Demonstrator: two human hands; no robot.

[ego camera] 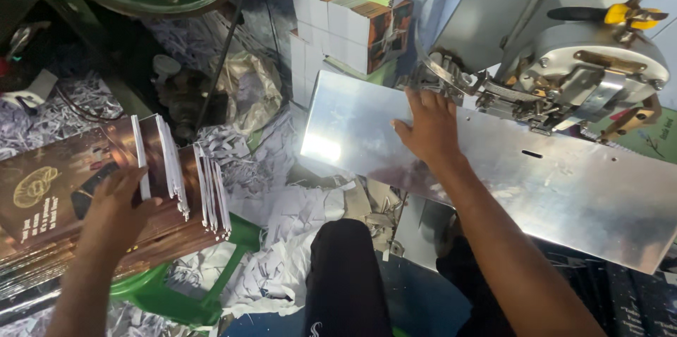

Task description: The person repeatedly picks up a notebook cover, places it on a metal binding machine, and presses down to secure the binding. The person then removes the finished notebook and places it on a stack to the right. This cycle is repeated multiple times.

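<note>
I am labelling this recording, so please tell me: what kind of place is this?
Probably a small print bindery or booklet-stitching workshop. A metal stitching machine stands over a shiny metal work plate, stacks of printed booklets stand behind, and paper trimmings cover the floor.

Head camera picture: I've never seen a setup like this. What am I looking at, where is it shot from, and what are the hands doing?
The single view comes from a camera on the person's head, looking down past their knees. The left hand rests on a stack of brown-covered booklets, fingers at the upright leaves, on a green stool. The right hand lies flat and empty on a shiny metal plate, the worktable of a grey machine. Paper trimmings cover the floor; more stacked booklets stand behind.
</note>
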